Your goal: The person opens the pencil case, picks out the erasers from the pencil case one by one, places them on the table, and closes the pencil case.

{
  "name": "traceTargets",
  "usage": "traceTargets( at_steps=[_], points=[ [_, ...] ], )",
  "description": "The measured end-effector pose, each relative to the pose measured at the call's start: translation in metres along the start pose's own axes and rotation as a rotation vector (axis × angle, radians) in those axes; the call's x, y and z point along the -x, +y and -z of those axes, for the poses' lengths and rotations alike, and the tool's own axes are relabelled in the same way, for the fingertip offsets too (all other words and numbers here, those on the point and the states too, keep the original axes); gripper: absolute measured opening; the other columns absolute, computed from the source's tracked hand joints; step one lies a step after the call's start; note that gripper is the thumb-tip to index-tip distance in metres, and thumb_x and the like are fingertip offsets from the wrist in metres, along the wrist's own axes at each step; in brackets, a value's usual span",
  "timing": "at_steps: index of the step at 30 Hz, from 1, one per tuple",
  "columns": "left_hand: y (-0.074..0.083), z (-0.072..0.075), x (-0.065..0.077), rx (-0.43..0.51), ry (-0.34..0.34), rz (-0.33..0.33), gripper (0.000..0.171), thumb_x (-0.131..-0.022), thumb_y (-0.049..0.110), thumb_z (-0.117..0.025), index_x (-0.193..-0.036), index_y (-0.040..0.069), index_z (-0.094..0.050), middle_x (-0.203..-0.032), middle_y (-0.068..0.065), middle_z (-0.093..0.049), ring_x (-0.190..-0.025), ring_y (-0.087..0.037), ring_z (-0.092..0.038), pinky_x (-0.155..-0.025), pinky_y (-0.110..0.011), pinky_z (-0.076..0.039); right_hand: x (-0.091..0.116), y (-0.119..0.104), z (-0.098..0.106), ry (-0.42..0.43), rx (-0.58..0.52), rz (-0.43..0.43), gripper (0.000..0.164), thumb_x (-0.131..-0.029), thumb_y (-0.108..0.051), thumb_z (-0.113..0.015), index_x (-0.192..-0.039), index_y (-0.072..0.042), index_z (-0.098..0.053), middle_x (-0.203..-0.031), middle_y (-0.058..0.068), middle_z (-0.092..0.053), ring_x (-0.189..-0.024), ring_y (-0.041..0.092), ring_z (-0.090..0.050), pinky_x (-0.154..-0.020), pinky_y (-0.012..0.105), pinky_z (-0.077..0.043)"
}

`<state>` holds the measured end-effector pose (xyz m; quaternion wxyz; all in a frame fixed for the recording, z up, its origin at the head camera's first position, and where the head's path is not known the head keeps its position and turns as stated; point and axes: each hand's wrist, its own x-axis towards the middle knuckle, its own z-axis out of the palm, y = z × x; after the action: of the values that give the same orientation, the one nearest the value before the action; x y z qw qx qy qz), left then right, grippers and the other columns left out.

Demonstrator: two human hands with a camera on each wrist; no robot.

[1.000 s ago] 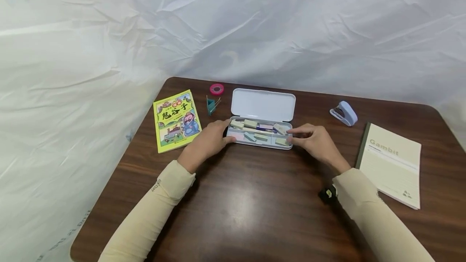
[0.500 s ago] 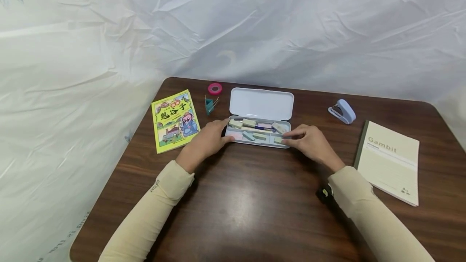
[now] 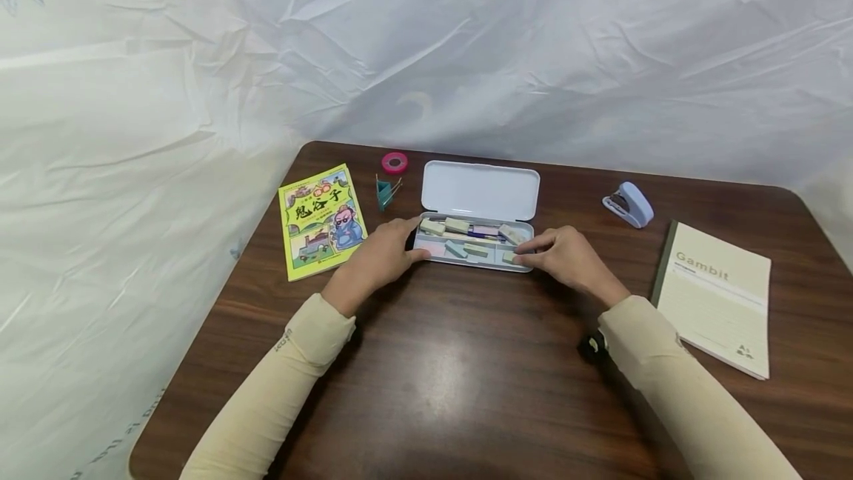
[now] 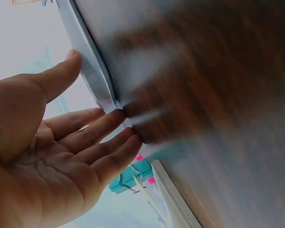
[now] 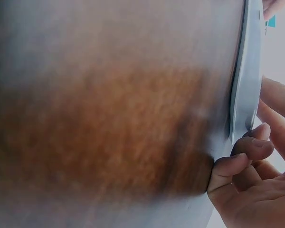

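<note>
An open white pencil case [image 3: 480, 191] lies on the table, its lid tipped back. Inside are several small pale erasers [image 3: 457, 225] and some pens or pencils. My left hand [image 3: 383, 254] rests against the left end of the case, thumb at the front corner; the left wrist view shows its fingers [image 4: 102, 135] extended and loose. At the right end, my right hand [image 3: 566, 258] reaches thumb and forefinger over the rim and pinches a pale green eraser [image 3: 509, 258] in the front right compartment. The right wrist view shows its other fingers curled beside the case [image 5: 247, 80]; the eraser is hidden there.
A yellow comic book [image 3: 320, 224] lies left, near a teal binder clip [image 3: 384, 193] and a pink tape roll [image 3: 395, 162]. To the right are a lilac stapler [image 3: 629, 204] and a cream notebook [image 3: 716, 295]. A white sheet [image 3: 466, 58] hangs behind the table.
My right thumb and forefinger have shifted slightly left, from the case's right edge to over the front right compartment. The left hand stays at the left end.
</note>
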<state>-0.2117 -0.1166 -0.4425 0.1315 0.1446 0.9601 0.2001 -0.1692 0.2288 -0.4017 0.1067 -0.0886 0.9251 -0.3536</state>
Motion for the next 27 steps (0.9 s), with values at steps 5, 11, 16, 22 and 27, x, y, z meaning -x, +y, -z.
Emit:
traceTargets(
  at_steps=[5,11,16,22,27],
  points=[
    [-0.005,0.0,-0.004,0.029,0.009,-0.013,0.087,-0.107,0.056,-0.077,-0.178,0.019,-0.044,-0.171,-0.014,-0.06,-0.159,-0.032,-0.058,-0.134,-0.054,-0.048,-0.004,-0.002,0.002,-0.012,0.025,0.0,0.022,-0.102,-0.025,-0.089,-0.116,-0.008,-0.092,-0.124,0.02,-0.086,-0.106,0.025,-0.071,-0.085,0.033,-0.052],
    [-0.009,0.0,-0.006,0.091,0.016,0.003,0.087,-0.104,0.058,-0.082,-0.176,0.025,-0.048,-0.172,-0.009,-0.059,-0.161,-0.03,-0.056,-0.136,-0.054,-0.045,-0.007,-0.007,0.004,-0.029,0.065,0.005,0.019,-0.102,-0.024,-0.089,-0.112,-0.008,-0.093,-0.12,0.018,-0.087,-0.111,0.03,-0.075,-0.088,0.034,-0.055],
    [-0.01,0.002,-0.005,0.114,0.022,0.004,0.086,-0.103,0.057,-0.084,-0.175,0.024,-0.051,-0.174,-0.009,-0.058,-0.165,-0.033,-0.051,-0.138,-0.056,-0.042,-0.007,-0.01,0.005,-0.04,0.083,0.007,0.018,-0.102,-0.023,-0.087,-0.111,-0.007,-0.093,-0.118,0.018,-0.087,-0.109,0.03,-0.073,-0.087,0.035,-0.054],
    [-0.005,0.007,0.0,0.152,0.04,-0.027,0.081,-0.103,0.05,-0.086,-0.172,0.021,-0.055,-0.171,-0.009,-0.061,-0.163,-0.033,-0.053,-0.137,-0.057,-0.043,-0.006,-0.009,0.004,-0.041,0.09,0.024,0.019,-0.104,-0.024,-0.086,-0.112,-0.007,-0.093,-0.119,0.017,-0.087,-0.11,0.031,-0.073,-0.09,0.039,-0.056],
    [0.009,0.021,0.014,0.216,0.027,-0.013,0.077,-0.105,0.042,-0.086,-0.172,0.019,-0.056,-0.172,-0.014,-0.061,-0.162,-0.037,-0.053,-0.137,-0.061,-0.042,-0.005,-0.003,0.002,-0.036,0.076,0.049,0.019,-0.104,-0.023,-0.086,-0.114,-0.007,-0.092,-0.116,0.016,-0.085,-0.105,0.028,-0.073,-0.086,0.038,-0.057]
  ],
)
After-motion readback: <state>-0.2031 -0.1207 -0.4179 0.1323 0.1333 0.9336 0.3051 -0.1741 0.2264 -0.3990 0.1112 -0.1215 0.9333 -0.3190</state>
